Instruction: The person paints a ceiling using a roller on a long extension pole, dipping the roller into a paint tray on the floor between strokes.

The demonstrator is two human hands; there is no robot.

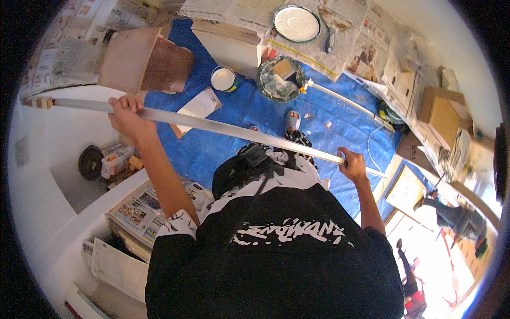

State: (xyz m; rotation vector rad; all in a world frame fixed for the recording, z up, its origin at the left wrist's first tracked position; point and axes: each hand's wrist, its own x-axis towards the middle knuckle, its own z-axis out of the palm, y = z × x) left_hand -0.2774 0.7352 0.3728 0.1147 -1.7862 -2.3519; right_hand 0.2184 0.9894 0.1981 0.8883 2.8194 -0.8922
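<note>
A long, pale silvery pole (212, 124) slants across in front of me, lower toward the right. My left hand (130, 118) is closed around it near its far-left part. Toward its other end, my right hand (353, 165) grips it with bent fingers. At the pole's left tip is a tan, blocky head (38, 102), up close to the white wall; whether it touches cannot be made out. Beyond the pole stand an open tub of white paint (223, 78) and a round, paint-smeared dark basin (280, 80) with a flat wooden-looking piece in it.
Blue sheeting (178, 58) covers the floor, with a second white pole (348, 103) lying on it. A paint-covered round lid (296, 24) rests on newspaper. Brown boards (130, 59) lean at left; a cardboard box (443, 114) sits at right. Another person (462, 218) is at far right.
</note>
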